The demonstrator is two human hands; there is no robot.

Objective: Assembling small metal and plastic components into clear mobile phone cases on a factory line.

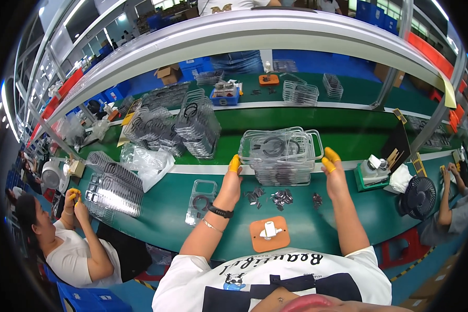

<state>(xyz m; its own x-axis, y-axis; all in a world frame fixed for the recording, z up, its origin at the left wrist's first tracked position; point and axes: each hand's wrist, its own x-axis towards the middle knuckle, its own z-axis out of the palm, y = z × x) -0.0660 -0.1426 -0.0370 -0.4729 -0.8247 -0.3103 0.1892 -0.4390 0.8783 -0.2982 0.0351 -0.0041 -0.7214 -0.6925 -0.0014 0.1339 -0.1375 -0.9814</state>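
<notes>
A tall stack of clear phone cases (283, 174) with dark rings stands in front of me, by the pale strip along the far side of my worktop. Its upper cases (252, 141) sit askew and wider than those below. My left hand (233, 171), in yellow finger cots, grips the left edge of these upper cases. On the opposite edge are the yellow-tipped fingers of my right hand (333, 167). Small dark parts (282, 198) lie in loose piles nearer me. A single clear case (200, 203) lies left of them. An orange pad (269, 242) bears a small white object (270, 230).
More case stacks (198, 125) stand on the green belt at the left, and others (114, 184) beside a seated co-worker (78, 239). A plastic bag (148, 162) lies between. At the right are a green box (372, 179) and a black fan (419, 197). A shelf beam (255, 36) crosses above.
</notes>
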